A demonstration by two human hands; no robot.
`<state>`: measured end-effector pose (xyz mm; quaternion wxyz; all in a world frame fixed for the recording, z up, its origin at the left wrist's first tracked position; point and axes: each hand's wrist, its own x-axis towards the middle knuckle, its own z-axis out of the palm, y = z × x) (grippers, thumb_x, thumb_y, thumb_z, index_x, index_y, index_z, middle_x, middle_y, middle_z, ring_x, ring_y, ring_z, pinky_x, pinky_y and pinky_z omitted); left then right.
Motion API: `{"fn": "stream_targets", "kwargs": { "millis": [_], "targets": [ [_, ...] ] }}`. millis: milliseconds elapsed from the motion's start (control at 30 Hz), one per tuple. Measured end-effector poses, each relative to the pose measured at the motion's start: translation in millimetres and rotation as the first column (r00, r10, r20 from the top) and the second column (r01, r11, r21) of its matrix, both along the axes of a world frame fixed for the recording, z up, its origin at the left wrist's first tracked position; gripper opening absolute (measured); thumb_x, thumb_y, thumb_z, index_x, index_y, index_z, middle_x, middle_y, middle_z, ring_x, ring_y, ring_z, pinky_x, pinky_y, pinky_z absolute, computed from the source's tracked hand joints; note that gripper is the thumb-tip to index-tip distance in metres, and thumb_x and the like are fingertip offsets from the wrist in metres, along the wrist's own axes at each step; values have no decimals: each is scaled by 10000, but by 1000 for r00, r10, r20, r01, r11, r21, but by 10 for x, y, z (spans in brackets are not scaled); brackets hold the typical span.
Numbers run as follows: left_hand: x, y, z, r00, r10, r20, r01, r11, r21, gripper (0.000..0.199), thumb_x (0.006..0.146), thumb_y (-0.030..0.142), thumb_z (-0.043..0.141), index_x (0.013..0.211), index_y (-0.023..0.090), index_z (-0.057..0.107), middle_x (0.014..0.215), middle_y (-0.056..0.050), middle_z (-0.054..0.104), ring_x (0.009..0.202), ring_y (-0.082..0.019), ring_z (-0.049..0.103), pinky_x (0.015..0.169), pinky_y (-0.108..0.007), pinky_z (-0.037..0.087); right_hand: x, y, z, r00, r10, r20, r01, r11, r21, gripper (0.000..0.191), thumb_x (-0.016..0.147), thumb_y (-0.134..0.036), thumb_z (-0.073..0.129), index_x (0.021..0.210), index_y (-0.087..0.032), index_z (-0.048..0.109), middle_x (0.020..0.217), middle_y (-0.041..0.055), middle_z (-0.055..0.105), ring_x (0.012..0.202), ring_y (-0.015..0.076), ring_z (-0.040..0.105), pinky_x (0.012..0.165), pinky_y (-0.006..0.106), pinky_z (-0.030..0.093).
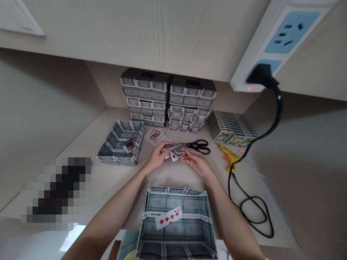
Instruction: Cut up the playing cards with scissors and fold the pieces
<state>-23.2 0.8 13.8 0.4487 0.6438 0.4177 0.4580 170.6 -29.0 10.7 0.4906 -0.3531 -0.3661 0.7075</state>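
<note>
Near the middle of the white table, my left hand [158,156] is closed on a few playing cards [170,147]. My right hand [195,160] touches the right side of these cards with its thumb and fingertips pinched there. A card with a black spade [175,156] shows beneath them. Close to my body, between my forearms, stands an open box made of cards [189,231], with a diamond card [169,217] inside. Another open card box [116,144] stands at the left and holds a face card [130,145]. Loose cards [155,135] lie behind my left hand.
Black scissors [200,146] lie just behind my right hand. Stacked card boxes [146,95] stand at the back, and card packs [230,126] at the right. A yellow glue gun [230,156] and black cable [253,198] lie right; a power strip [284,39] hangs above.
</note>
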Motion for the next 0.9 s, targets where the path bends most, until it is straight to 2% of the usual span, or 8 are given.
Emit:
{"fn": "stream_targets", "kwargs": {
  "millis": [100,233,300,467,567,700,833,900],
  "targets": [
    [-15,-55,-1,984,-177,27,178,983,-36,334,751,217,467,1069,179,562,1026,-45,602,873,-175,562,692,-256,464,-36,-4,-12,1000,-21,6,21,1000,20,216,720,-270,656,900,-152,672,759,45,683,661,128,627,685,276,523],
    [-32,-104,14,920,-381,90,391,909,-145,459,748,214,463,1207,216,458,1155,-61,536,805,-169,569,562,-237,467,-63,-5,-23,998,-62,-2,62,997,41,205,702,-261,671,880,-159,664,767,32,681,661,127,630,681,278,531],
    [-20,-114,24,908,-416,50,419,904,-85,517,718,194,523,1226,217,434,1240,-74,476,924,-196,550,655,-264,482,-71,-6,-22,998,-68,-1,68,997,39,198,705,-262,667,870,-154,656,760,31,678,654,127,629,686,279,530],
    [48,-123,14,937,-332,-111,343,933,111,520,703,151,566,1206,188,439,1227,-98,491,1125,-216,458,939,-354,369,-117,-25,-7,999,-43,6,42,997,72,274,677,-250,685,933,-197,602,798,13,653,650,122,607,609,268,532],
    [68,-136,-9,942,-293,-163,314,942,121,538,701,154,574,1217,192,426,1228,-103,498,1103,-202,488,941,-345,372,-150,-31,-18,1000,-4,29,2,998,69,378,663,-262,693,1013,-235,553,810,8,641,640,124,590,568,270,523],
    [72,-142,-42,948,-251,-196,269,961,67,576,670,178,613,1217,196,434,1181,-96,546,1038,-202,538,897,-339,414,-131,-26,-35,990,17,143,-27,997,71,332,658,-286,687,964,-203,590,759,11,621,599,116,555,519,237,476],
    [57,-107,-24,979,-143,-145,150,988,39,457,658,141,589,1107,195,529,1050,-61,619,943,-191,582,822,-319,456,-61,-49,41,962,48,268,-94,982,162,345,699,-276,647,1030,-191,599,723,3,589,568,97,505,498,212,402],
    [48,-89,12,990,-115,-85,117,993,13,375,664,133,560,1035,187,565,1000,-52,631,880,-182,596,747,-295,479,-48,-70,92,957,79,281,-139,970,201,409,712,-265,632,1112,-220,556,835,13,579,595,91,500,511,210,395]
  ]
}}
